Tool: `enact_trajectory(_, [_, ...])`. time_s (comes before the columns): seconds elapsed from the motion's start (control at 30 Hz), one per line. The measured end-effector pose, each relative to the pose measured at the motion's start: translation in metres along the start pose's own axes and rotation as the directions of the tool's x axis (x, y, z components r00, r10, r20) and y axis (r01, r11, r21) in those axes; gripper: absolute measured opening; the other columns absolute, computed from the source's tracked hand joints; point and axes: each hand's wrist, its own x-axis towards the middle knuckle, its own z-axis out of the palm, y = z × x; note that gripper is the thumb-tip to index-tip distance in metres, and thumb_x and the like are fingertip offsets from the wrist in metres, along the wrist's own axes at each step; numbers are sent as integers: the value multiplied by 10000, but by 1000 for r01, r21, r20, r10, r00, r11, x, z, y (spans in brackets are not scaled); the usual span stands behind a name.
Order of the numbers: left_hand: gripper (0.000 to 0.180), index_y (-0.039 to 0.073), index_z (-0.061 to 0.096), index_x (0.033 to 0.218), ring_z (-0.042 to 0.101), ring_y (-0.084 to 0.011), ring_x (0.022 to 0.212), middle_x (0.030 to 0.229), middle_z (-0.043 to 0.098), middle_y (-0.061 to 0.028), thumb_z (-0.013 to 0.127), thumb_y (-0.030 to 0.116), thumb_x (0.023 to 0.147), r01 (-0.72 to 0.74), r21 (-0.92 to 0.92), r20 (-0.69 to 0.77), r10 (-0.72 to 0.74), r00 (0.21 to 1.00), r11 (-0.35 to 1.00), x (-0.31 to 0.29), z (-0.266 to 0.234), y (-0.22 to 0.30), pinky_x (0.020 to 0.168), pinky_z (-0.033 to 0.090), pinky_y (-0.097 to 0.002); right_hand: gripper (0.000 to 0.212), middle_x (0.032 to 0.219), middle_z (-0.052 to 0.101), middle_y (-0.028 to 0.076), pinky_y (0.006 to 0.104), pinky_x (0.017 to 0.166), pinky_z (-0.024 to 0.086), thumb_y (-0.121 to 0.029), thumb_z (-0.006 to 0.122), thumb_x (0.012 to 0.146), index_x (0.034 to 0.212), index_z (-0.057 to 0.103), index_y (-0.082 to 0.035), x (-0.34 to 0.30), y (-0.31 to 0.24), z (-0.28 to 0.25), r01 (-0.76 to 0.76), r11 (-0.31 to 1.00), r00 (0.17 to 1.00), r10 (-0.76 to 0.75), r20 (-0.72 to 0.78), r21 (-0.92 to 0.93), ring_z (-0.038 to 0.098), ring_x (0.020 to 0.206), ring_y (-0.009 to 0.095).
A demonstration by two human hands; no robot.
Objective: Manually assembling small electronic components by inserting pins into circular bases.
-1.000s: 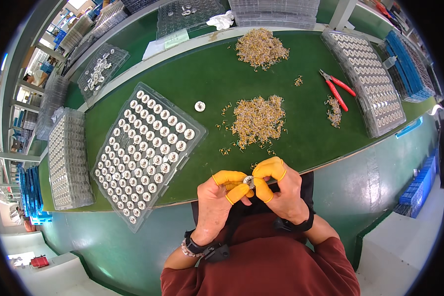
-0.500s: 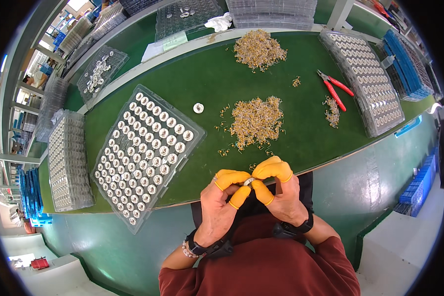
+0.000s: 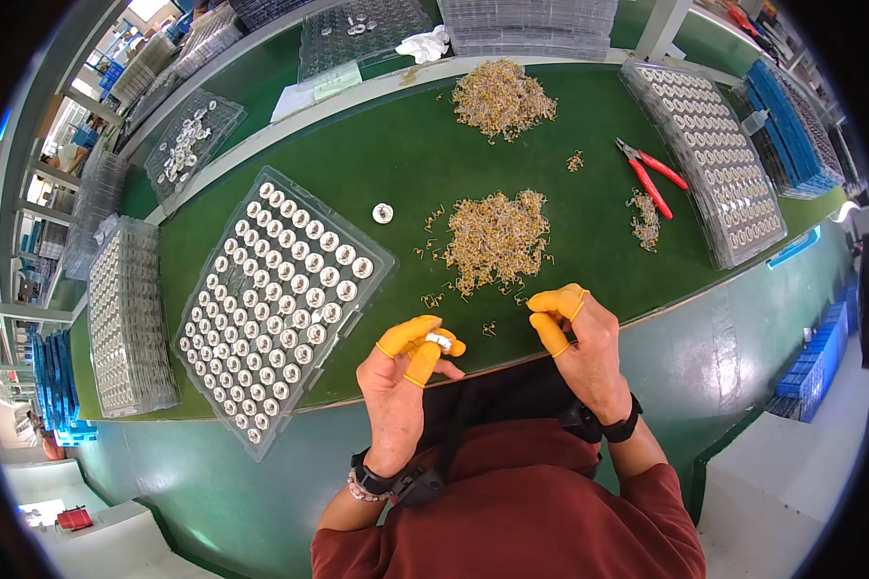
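My left hand (image 3: 396,391), in yellow finger cots, pinches a small white ring-shaped part (image 3: 439,342) just above the table's near edge. My right hand (image 3: 589,352) is apart from it, to the right. Its yellow-capped thumb and forefinger are spread, with nothing visible between them. The forefinger tip is beside a few loose bent wire pieces at the near side of a heap of small gold-and-silver wire pieces (image 3: 497,241). Between my hands one stray wire piece (image 3: 490,329) lies on the green tabletop (image 3: 348,145). A clear tray (image 3: 381,273) of round white parts sits to the left.
A single white round part (image 3: 382,213) lies beyond the tray. Another wire heap (image 3: 502,99) is farther back. Red-handled cutters (image 3: 653,179) lie right of the heaps. Filled tray stacks stand at the left (image 3: 130,318) and right (image 3: 710,164), with blue trays (image 3: 792,130) beyond.
My hands have come apart. The left has moved left with the white ring-shaped part; the right has let go of it and moved right and forward, its fingers now spread.
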Motion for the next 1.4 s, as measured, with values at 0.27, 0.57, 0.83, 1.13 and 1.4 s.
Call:
enact_trajectory(0.27, [220, -8, 564, 1166, 630, -188, 881, 1001, 617, -108, 514, 13, 954, -18, -6, -23, 18, 1000, 1000, -1, 4, 2, 659, 557, -295, 196, 786, 556, 83, 380, 630, 486, -138, 752, 724, 861, 628, -70, 2, -9, 17, 200, 949, 970, -157, 186, -243, 576, 716, 272])
enact_trajectory(0.57, [219, 14, 571, 1169, 602, -146, 826, 967, 605, -96, 490, 18, 965, 35, 89, 43, -39, 998, 995, -4, 1, 0, 638, 532, -268, 150, 769, 526, 92, 399, 613, 475, -78, 711, 730, 820, 594, -50, 6, -4, 20, 171, 956, 960, -108, 257, -239, 569, 716, 295])
enact_trajectory(0.83, [239, -2, 572, 1174, 617, -163, 848, 997, 613, -99, 492, -30, 951, 84, 87, 93, -92, 991, 993, -5, 5, -3, 642, 549, -272, 145, 796, 599, 54, 263, 600, 467, 50, 652, 763, 882, 598, -13, 7, -15, 9, -287, 945, 917, 222, 332, 160, 580, 609, 140])
enact_trajectory(1.13, [193, -39, 563, 1068, 635, -168, 805, 973, 617, -99, 606, -63, 881, 207, 13, 93, -208, 974, 978, -9, 11, -8, 619, 557, -280, 105, 776, 593, 0, 228, 597, 435, 6, 658, 798, 886, 611, -25, -5, -8, 19, -339, 745, 935, 198, 295, 574, 545, 677, 60])
enact_trajectory(1.4, [193, -38, 574, 1060, 641, -161, 772, 940, 636, -99, 634, -31, 876, 221, 10, 143, -220, 965, 975, -10, 10, -4, 597, 552, -267, 95, 780, 568, -19, 210, 594, 402, -28, 665, 810, 889, 614, -42, -11, -11, 22, -343, 734, 934, 201, 295, 586, 488, 660, 55])
